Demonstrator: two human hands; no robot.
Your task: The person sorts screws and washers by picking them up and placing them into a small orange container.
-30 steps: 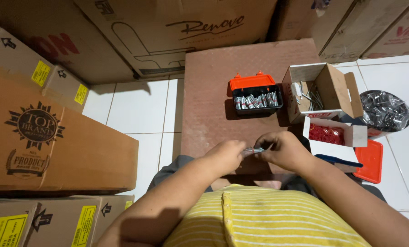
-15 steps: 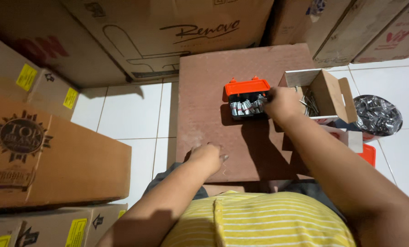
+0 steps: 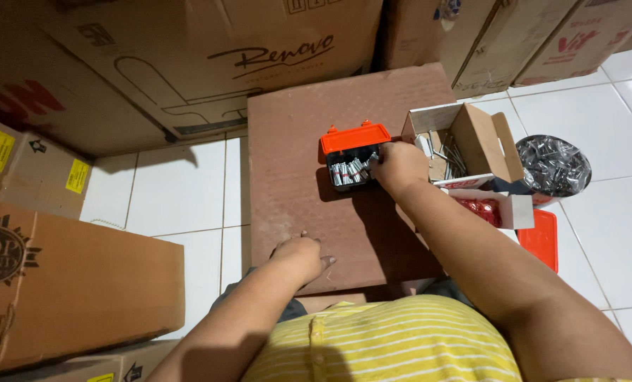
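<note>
A: Start with the brown board [image 3: 330, 219] on the floor; your small black case [image 3: 349, 170] with its orange lid [image 3: 355, 134] open sits on the board's far half, just left of the open cardboard box [image 3: 464, 145].

B: And your hands?

A: Your right hand [image 3: 397, 166] rests at the case's right edge, fingers curled into the metal pieces [image 3: 348, 172]; whether it pinches one, I cannot tell. Your left hand [image 3: 298, 253] lies loosely curled, holding nothing, on the board's near edge.

B: The pieces look small, stiff, slick and light; pinch one mid-length.

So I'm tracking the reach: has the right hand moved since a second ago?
Yes. The right hand went from near the body, beside the left hand, forward to the small orange-lidded case.
</note>
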